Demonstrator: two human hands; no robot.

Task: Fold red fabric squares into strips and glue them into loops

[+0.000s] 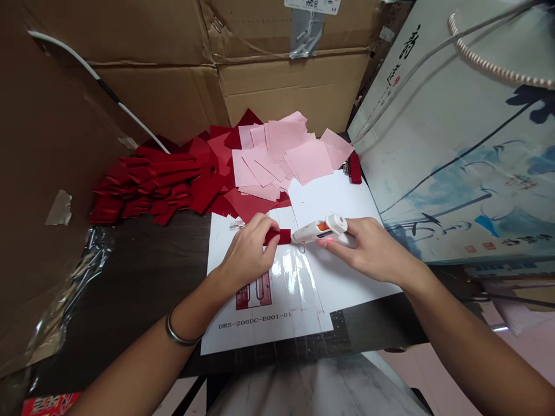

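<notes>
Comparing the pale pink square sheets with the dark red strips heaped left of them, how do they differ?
The pale pink square sheets are light and broad, while the dark red strips are deep-coloured, long and narrow. The pink sheets overlap loosely at varied angles, while the red strips lie fanned in a row, mostly parallel. Both are flat cut pieces, heaped side by side.

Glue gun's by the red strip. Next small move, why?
Likely touch the tip of the white glue gun to the end of the dark red fabric strip: the right hand holds it beside that end, the left hand pins the strip on white paper.
</notes>
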